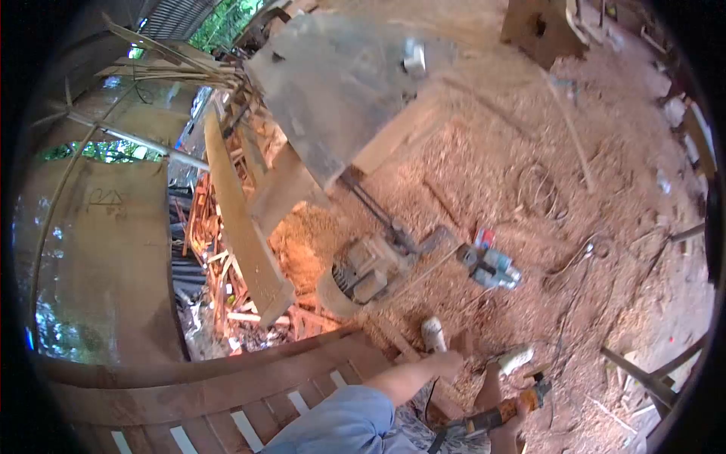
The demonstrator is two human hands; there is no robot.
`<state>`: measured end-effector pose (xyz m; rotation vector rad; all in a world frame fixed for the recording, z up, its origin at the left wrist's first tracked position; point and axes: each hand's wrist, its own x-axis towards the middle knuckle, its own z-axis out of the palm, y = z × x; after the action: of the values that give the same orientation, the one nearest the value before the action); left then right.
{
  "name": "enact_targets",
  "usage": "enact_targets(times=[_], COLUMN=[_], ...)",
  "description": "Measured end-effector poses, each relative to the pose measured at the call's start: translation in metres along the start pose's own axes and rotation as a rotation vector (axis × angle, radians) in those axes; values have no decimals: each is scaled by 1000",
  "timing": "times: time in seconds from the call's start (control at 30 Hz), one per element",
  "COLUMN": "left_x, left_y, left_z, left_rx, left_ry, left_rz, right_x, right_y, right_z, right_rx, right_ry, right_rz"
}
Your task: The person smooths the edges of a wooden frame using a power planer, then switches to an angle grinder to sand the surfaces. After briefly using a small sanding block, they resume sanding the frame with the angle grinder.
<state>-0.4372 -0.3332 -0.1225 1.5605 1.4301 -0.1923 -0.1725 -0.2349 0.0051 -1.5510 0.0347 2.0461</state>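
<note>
We were holding the grinder (495,416), our right hand (517,424) curled round its body, below the right shoe (516,359). Our left hand (449,365) reached near the other shoe, fingers too blurred to tell. Moving the tool called for a firm grip.

You have two bare hands, one left hand (448,366) and one right hand (514,425), and two white shoes (433,334). Count one dust-covered ribbed metal motor (370,271), one orange-and-black handheld power tool (495,416), one blue-green and grey power tool (493,269), one broad grey flat-topped table (333,91) and one small white object (414,57). Five narrow pale gaps (246,430) show between brown wooden slats (219,430). The thin reddish wood offcuts (203,227) are too jumbled for you to count.
</note>
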Motion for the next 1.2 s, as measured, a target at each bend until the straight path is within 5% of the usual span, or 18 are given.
enact_targets(times=[0.1, 0.17, 0.23, 0.37, 0.43, 0.5, 0.57, 0.63, 0.7, 0.77, 0.8, 0.87, 0.93, 1.13, 1.2], left_x=[-9, -5, -1, -20, 6, -29, -21, -9, 6, -18, -1, -87, -109, -102, -83], left_y=[73, 93, 104, 79, 54, 75, 71, 69, 92, 112, 117, 269, 352, 525, 583], left_z=[-54, -58, -59, -113, -104, -176, -200, -197, -200, -204, -185, -240, -245, -284, -282], left_rx=[-201, -315, -727, -383, -251, -180, -87, -60, 50, -28, 119, -342, -528, -457, -484], left_ry=[12, 0, 328, 84, 119, 63, -55, 62, 68, 119, 167, 19, 34, -132, -86], left_rz=[-97, -159, -196, -58, 10, -20, 65, 168, 294, 128, 400, 272, 725, 875, 949], right_x=[-35, -80, -94, -84, -114, -152, -185, -255, -290, -310, -318, -332, -339, -342, -310], right_y=[-46, -66, -75, -94, -86, -75, -53, -44, -23, 4, 1, 6, 15, 3, 4], right_z=[22, 62, 55, -57, -84, -78, -81, -33, -40, -43, -53, -53, -67, -92, -154], right_rx=[-46, -85, -183, -87, 10, 143, 321, 463, 527, 594, 579, 667, 731, 885, 939], right_ry=[-138, 152, 194, 48, 66, -136, -51, 375, 338, 341, 294, 372, 487, 448, 459], right_rz=[-63, -266, -408, -436, -502, -489, -477, -399, -535, -599, -635, -734, -912, -1036, -1056])
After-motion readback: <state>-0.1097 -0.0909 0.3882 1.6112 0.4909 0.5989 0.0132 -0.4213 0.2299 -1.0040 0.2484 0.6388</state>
